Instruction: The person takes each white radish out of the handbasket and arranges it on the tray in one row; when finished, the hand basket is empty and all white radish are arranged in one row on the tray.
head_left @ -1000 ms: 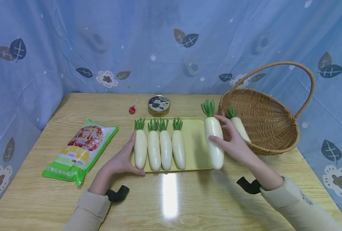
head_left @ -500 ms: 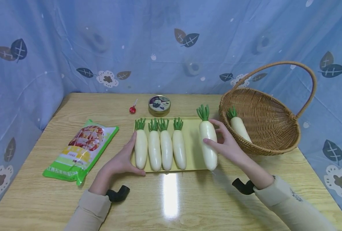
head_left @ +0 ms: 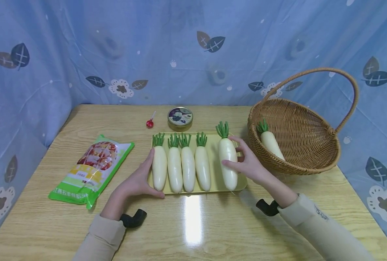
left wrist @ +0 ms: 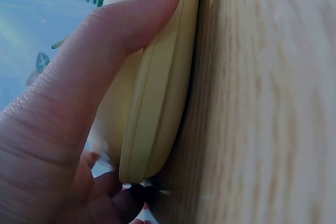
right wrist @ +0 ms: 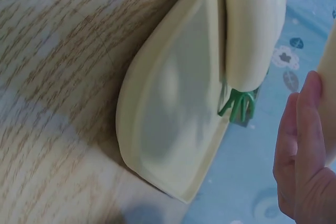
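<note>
My right hand (head_left: 245, 163) grips a white radish (head_left: 227, 166) with green stem stubs, holding it over the right end of the yellow tray (head_left: 214, 165). In the right wrist view, the fingers (right wrist: 310, 124) lie along that radish, with the tray's bare end (right wrist: 168, 108) apart from it. Several more white radishes (head_left: 188, 170) lie side by side on the tray's left part, stems pointing away. My left hand (head_left: 138, 181) holds the tray's near left corner. The left wrist view shows the thumb (left wrist: 126, 22) on its rim (left wrist: 152, 108) and fingers round the corner.
A wicker basket (head_left: 297, 137) with a tall handle tilts at the right, one radish (head_left: 271, 145) inside. Behind the tray are a round tin (head_left: 180, 119) and a red lollipop (head_left: 149, 124). A green-edged food bag (head_left: 92, 172) lies left. Blue curtain (head_left: 180, 54) backs the table.
My right hand has carried the radish leftward, away from the basket and over the tray's right end, and a little lower. The left hand and the tray have stayed put.
</note>
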